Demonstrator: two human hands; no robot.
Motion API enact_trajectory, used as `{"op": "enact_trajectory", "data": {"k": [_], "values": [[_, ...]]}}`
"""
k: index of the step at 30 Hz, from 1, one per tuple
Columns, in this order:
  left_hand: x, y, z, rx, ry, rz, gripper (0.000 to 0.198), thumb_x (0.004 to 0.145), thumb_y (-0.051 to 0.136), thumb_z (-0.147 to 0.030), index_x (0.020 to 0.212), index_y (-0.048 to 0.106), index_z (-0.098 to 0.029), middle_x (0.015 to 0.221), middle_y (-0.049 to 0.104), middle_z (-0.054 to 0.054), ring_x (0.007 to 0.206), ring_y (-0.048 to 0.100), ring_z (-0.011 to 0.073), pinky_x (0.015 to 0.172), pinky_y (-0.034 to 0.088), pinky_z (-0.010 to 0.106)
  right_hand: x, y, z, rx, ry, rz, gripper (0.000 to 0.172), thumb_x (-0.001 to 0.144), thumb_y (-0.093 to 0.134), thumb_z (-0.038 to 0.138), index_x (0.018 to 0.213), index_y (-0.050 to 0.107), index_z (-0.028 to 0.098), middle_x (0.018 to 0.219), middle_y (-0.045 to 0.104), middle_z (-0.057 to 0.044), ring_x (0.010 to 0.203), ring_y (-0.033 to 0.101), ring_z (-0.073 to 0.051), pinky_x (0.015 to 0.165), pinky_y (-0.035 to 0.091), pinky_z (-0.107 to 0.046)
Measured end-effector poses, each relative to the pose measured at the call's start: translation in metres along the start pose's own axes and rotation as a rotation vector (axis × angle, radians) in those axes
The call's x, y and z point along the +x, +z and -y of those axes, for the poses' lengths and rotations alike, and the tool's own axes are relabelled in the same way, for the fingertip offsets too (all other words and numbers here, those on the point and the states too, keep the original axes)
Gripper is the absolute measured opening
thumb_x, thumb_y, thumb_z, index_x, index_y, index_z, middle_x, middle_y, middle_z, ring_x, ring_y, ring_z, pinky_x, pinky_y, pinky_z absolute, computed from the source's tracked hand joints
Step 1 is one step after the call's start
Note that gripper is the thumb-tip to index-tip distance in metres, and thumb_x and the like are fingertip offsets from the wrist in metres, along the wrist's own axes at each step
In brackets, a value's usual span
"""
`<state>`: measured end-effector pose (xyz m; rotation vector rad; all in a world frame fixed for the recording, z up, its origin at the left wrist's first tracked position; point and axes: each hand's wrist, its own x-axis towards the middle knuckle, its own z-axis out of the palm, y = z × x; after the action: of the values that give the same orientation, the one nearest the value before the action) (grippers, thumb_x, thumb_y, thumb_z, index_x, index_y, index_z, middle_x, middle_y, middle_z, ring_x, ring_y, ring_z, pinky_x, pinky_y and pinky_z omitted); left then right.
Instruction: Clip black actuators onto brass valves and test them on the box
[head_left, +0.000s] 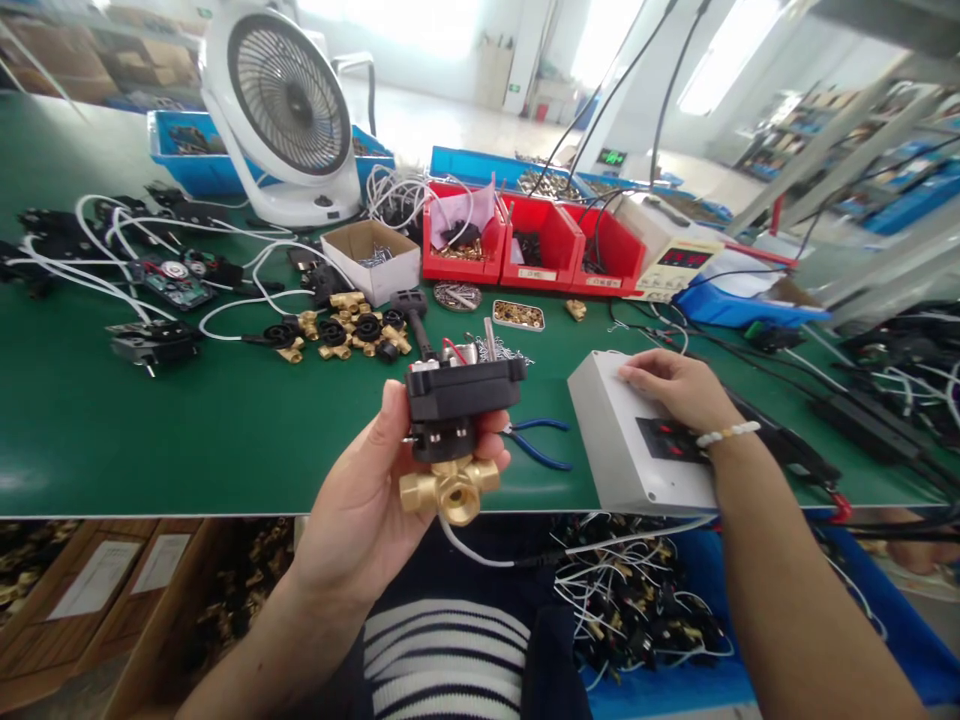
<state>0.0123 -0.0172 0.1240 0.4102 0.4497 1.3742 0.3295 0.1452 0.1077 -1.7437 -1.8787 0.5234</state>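
In my left hand [356, 490] is an electric valve [463, 392], held upright over the table's front edge. Its black actuator housing is open on top, with a red wire showing, above a brass three-way body. A grey cable runs from it toward the right. My right hand [675, 388] rests on a white control box [615, 435], thumb and forefinger pinched at its upper face; what lies under the fingertips is hidden. Blue-handled pliers [541, 445] lie between the valve and the box. Behind the valve, a dark-handled screwdriver [412, 315] is partly covered.
A white fan [289, 110] stands at the back left. Red bins [540, 270], a cardboard box [375, 265] and a power supply [675, 262] line the back. Brass fittings [349, 335] and wired actuators [154, 345] lie left. Below the edge is a blue crate [701, 560].
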Motion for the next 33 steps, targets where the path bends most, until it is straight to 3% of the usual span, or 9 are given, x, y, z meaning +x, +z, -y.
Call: {"op": "enact_trajectory", "data": {"k": [10, 14, 16, 17, 20, 23, 29, 33], "values": [[-0.002, -0.004, 0.002, -0.034, -0.005, 0.036, 0.038, 0.096, 0.06, -0.045, 0.099, 0.078, -0.012, 0.093, 0.079, 0.01, 0.081, 0.077, 0.0192, 0.076, 0.064, 0.025, -0.001, 0.0, 0.005, -0.009, 0.036, 0.005, 0.06, 0.057, 0.07, 0.077, 0.075, 0.067, 0.02, 0.074, 0.066, -0.007, 0.069, 0.056, -0.023, 0.07, 0.047, -0.04], [-0.001, -0.001, -0.001, -0.294, -0.173, 0.092, 0.018, 0.093, 0.062, -0.021, 0.082, 0.073, -0.011, 0.073, 0.069, 0.004, 0.063, 0.067, 0.0099, 0.064, 0.061, 0.018, -0.002, -0.001, 0.007, -0.003, 0.054, 0.01, 0.057, 0.057, 0.071, 0.073, 0.076, 0.067, 0.02, 0.077, 0.067, -0.008, 0.071, 0.055, -0.023, 0.072, 0.046, -0.039], [-0.001, -0.002, 0.0, -0.413, -0.219, 0.134, 0.005, 0.084, 0.066, -0.011, 0.086, 0.071, -0.013, 0.066, 0.062, 0.0, 0.057, 0.061, 0.0075, 0.054, 0.055, 0.014, -0.002, -0.001, 0.008, 0.001, 0.071, 0.013, 0.057, 0.056, 0.072, 0.071, 0.077, 0.067, 0.018, 0.078, 0.067, -0.008, 0.071, 0.054, -0.022, 0.073, 0.046, -0.039], [-0.001, -0.003, 0.001, -0.434, -0.217, 0.144, 0.013, 0.081, 0.069, -0.009, 0.093, 0.071, -0.014, 0.064, 0.06, -0.002, 0.054, 0.058, 0.0072, 0.052, 0.053, 0.014, -0.002, -0.001, 0.008, 0.001, 0.079, 0.019, 0.057, 0.056, 0.073, 0.07, 0.078, 0.067, 0.018, 0.078, 0.067, -0.008, 0.071, 0.054, -0.022, 0.073, 0.045, -0.038], [0.0, -0.007, 0.004, -0.411, -0.202, 0.156, 0.022, 0.081, 0.075, -0.016, 0.103, 0.07, -0.017, 0.058, 0.055, -0.005, 0.048, 0.052, 0.0065, 0.05, 0.051, 0.014, -0.001, -0.001, 0.007, -0.011, 0.102, 0.034, 0.058, 0.055, 0.073, 0.069, 0.08, 0.068, 0.017, 0.079, 0.066, -0.009, 0.071, 0.053, -0.021, 0.069, 0.043, -0.035], [0.0, -0.008, 0.006, -0.388, -0.208, 0.21, 0.014, 0.084, 0.076, -0.024, 0.093, 0.072, -0.014, 0.052, 0.052, -0.005, 0.044, 0.047, 0.0057, 0.049, 0.051, 0.015, 0.0, -0.001, 0.005, -0.027, 0.113, 0.05, 0.061, 0.054, 0.073, 0.071, 0.082, 0.068, 0.017, 0.078, 0.065, -0.008, 0.07, 0.052, -0.02, 0.066, 0.04, -0.035], [0.001, -0.006, 0.006, -0.385, -0.256, 0.289, 0.037, 0.101, 0.052, -0.038, 0.088, 0.074, -0.012, 0.045, 0.052, -0.002, 0.04, 0.049, 0.0076, 0.051, 0.054, 0.02, 0.004, -0.001, 0.008, -0.064, 0.091, 0.034, 0.061, 0.054, 0.07, 0.071, 0.08, 0.069, 0.017, 0.075, 0.066, -0.009, 0.069, 0.053, -0.021, 0.068, 0.041, -0.037], [0.001, -0.007, 0.008, -0.396, -0.252, 0.299, 0.034, 0.1, 0.054, -0.037, 0.089, 0.073, -0.011, 0.047, 0.054, -0.002, 0.041, 0.051, 0.0071, 0.052, 0.054, 0.019, 0.007, -0.001, 0.01, -0.099, 0.064, -0.002, 0.055, 0.059, 0.068, 0.071, 0.077, 0.068, 0.019, 0.074, 0.067, -0.009, 0.067, 0.053, -0.022, 0.068, 0.042, -0.037]]}}
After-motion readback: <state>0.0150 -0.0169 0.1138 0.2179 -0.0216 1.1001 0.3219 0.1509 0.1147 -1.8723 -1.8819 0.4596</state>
